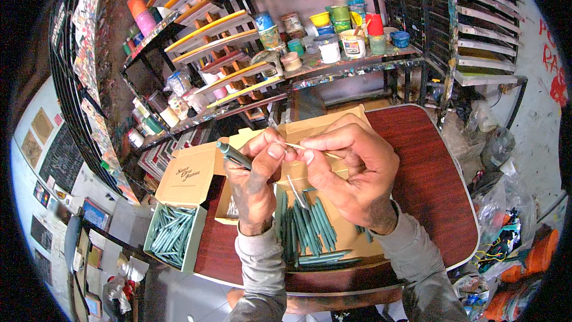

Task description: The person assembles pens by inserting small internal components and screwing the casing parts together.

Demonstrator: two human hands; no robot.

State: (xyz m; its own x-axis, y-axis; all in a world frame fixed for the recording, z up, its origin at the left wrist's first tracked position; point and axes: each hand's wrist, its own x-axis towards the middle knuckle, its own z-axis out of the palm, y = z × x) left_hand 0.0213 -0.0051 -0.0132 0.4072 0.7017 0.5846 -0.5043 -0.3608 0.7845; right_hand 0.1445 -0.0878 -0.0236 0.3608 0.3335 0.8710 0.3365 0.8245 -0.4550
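My left hand (256,173) is closed, with a dark green pen (233,155) held between its fingers and pointing up to the left. Its thumb and fingertip also pinch near one end of a thin, pale tan stick (294,145). The other end sits in the pinch of my right hand (360,167), close beside the left. Below my hands, several dark green pen barrels (308,226) lie side by side in an open cardboard box (351,249). A thin white tube (296,192) slants above them; whether it touches them I cannot tell.
A box full of green pens (173,235) stands at the table's left, its lid (187,173) raised. Another small box (224,206) is partly hidden by my left hand. The red-brown table (429,191) has shelves of paint pots (329,48) behind it and plastic bags (506,203) at right.
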